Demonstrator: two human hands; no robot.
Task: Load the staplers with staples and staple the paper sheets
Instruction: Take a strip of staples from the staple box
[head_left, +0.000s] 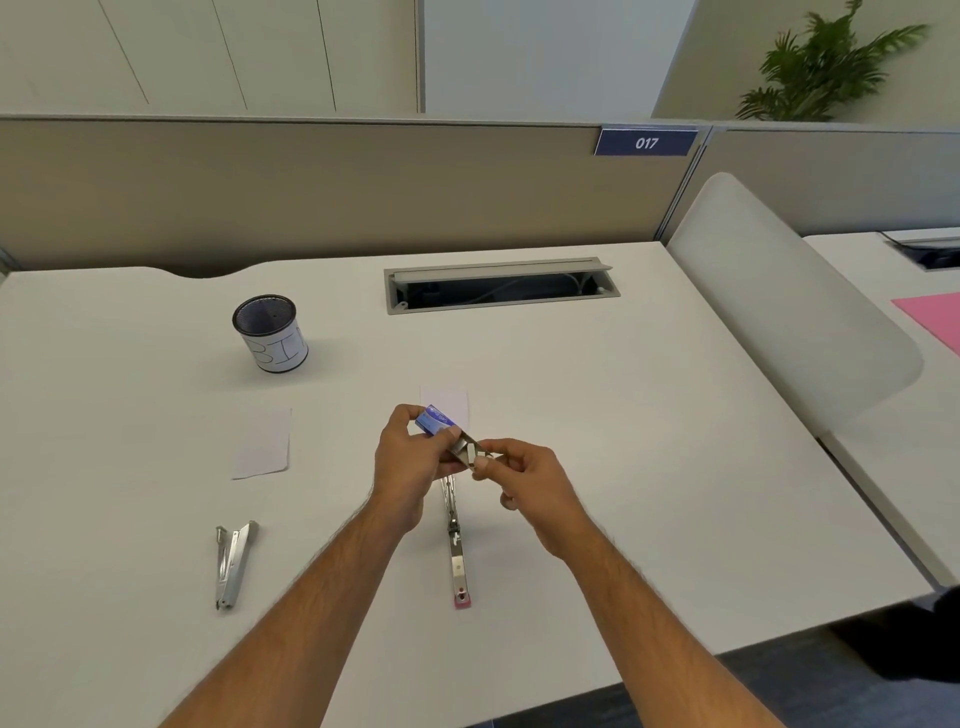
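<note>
Left hand (410, 462): my fingers grip the blue staple box (435, 420).
Right hand (524, 480): pinching staples (470, 450) from it.
Staplers: pink stapler (457, 551), silver stapler (232, 564), both lying opened on desk (623, 415), seemingly unloaded.
Paper sheets (262, 441): unstapled.

A white desk (623, 415) bears two paper sheets (262, 441), two staplers (231, 564) and a mesh cup (271, 333).

A shiny bare-metal stapler (232, 564) and thin matt white paper sheet (263, 443) lie on the smooth matt white counter (649, 415); the black pen cup (270, 332) is wire mesh.
</note>
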